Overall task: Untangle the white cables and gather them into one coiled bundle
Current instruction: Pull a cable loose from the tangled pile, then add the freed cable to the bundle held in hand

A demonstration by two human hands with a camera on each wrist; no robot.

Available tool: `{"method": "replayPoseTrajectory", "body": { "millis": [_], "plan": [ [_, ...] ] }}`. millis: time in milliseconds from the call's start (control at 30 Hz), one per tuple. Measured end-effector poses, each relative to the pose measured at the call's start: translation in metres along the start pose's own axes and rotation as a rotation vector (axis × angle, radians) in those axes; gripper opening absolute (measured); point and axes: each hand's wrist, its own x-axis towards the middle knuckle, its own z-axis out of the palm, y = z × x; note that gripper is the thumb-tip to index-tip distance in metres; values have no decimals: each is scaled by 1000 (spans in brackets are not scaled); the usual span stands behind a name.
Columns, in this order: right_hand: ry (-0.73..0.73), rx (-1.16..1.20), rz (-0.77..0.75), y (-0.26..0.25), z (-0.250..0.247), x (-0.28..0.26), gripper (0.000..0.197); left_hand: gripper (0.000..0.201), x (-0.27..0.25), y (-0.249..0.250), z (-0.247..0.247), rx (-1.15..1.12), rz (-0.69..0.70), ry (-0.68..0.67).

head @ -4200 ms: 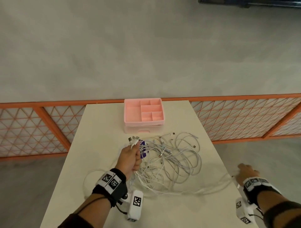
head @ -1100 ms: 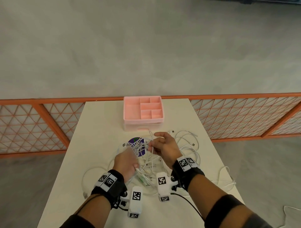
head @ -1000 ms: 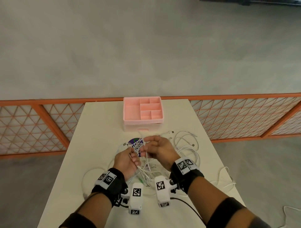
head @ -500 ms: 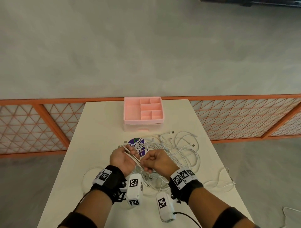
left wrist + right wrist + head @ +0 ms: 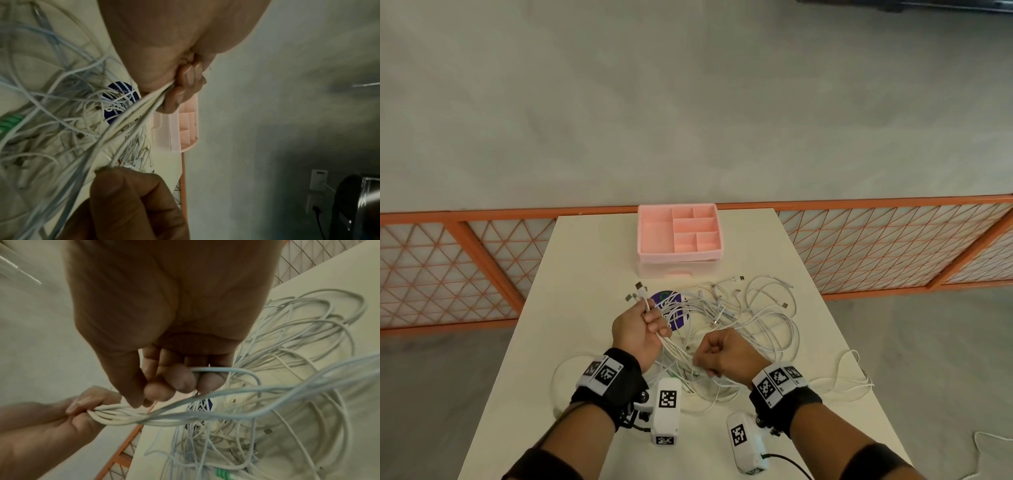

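A tangle of white cables [image 5: 753, 318] lies on the cream table [image 5: 592, 260], partly over a purple round disc [image 5: 671, 305]. My left hand [image 5: 649, 322] grips a bunch of several cable ends, their plugs [image 5: 638, 291] sticking out above the fist. In the left wrist view its fingers [image 5: 185, 84] close round the bunch [image 5: 139, 112]. My right hand [image 5: 714, 358] is a fist just right of it, lower down. In the right wrist view its fingers [image 5: 174, 382] curl round one cable strand [image 5: 218, 369], and the bunch [image 5: 127, 415] runs from the left hand beneath them.
A pink compartment organizer [image 5: 645, 251] stands at the table's far end. Loose cable loops trail to the right table edge [image 5: 854, 375] and near the left wrist [image 5: 566, 368]. An orange lattice fence [image 5: 448, 267] runs behind the table.
My right hand, first at the right table edge, came to the left one, then drew back towards me along the cables. The left hand kept its grip and now points the plugs up and away.
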Motion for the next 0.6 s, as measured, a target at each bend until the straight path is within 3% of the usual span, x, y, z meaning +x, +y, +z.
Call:
{"method": "replayPoseTrajectory", "body": {
  "millis": [67,133,233,333,600],
  "plan": [
    [22,-77,-8,-2,-2,2,9,28,-3,-3,5,100,37,-14],
    [138,-151,-59,-13,-6,6,9,24,-8,-5,11,195,65,-25],
    [297,-83,-174,-45,-8,16,23,22,-19,-11,22,338,63,-50],
    [251,-74,-236,-72,-4,26,34,25,-30,-19,33,458,47,-110],
    [166,-100,-219,-88,0,31,35,29,-34,-16,28,599,-35,-204]
  ]
}}
